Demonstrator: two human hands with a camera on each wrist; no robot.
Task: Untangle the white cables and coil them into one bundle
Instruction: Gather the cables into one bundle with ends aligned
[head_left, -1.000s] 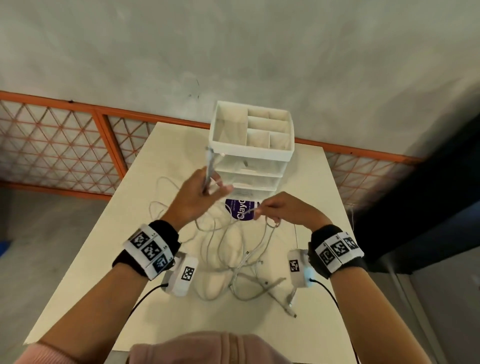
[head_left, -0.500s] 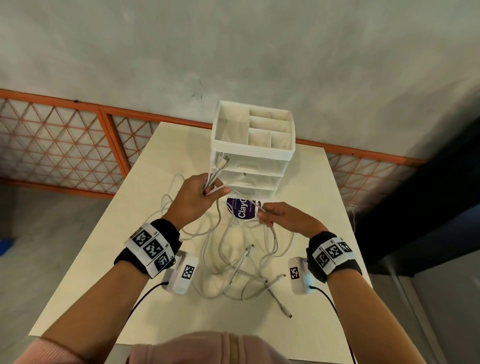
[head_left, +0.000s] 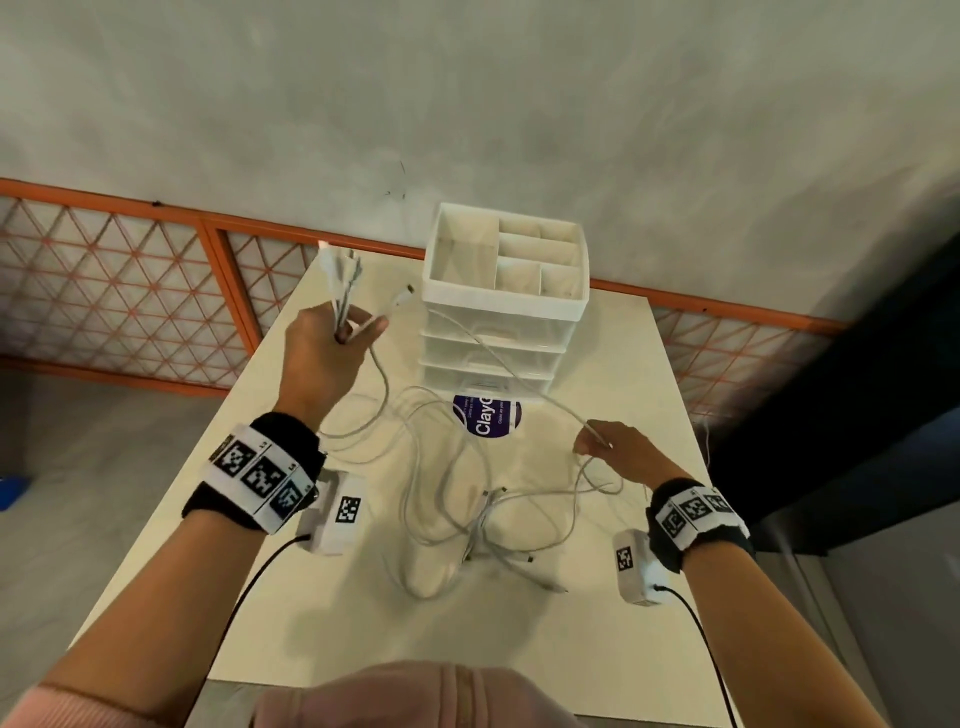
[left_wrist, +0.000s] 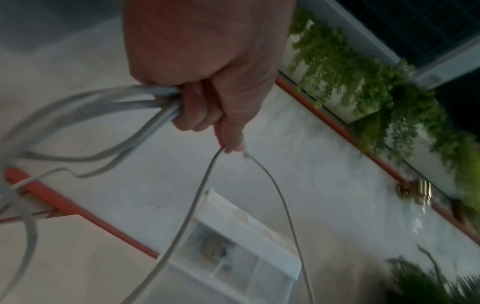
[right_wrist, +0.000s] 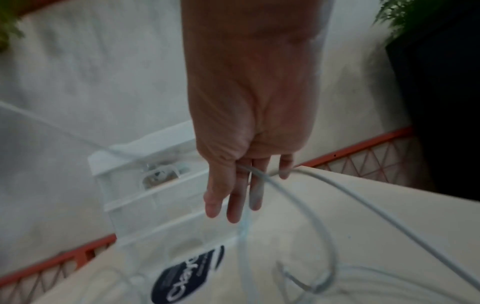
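Several white cables (head_left: 467, 514) lie in a loose tangle on the cream table (head_left: 363, 649). My left hand (head_left: 358, 332) is raised over the table's far left and grips a bunch of cable ends, whose plugs (head_left: 340, 267) stick up above the fist. The left wrist view shows the fingers curled round several cables (left_wrist: 145, 102). My right hand (head_left: 597, 444) is lower at the right and pinches one cable strand (head_left: 519, 379), which runs up towards the left hand. In the right wrist view that cable (right_wrist: 262, 174) crosses the fingers (right_wrist: 233, 201).
A white drawer organizer (head_left: 504, 317) with open top compartments stands at the table's far middle. A round purple-labelled tub (head_left: 485, 418) sits in front of it. An orange lattice railing (head_left: 130, 291) runs behind the table, with floor at left and a dark wall at right.
My left hand rose and moved left, lifting the cable ends higher. My right hand drew away to the right with its strand, and the tangle on the table spread out.
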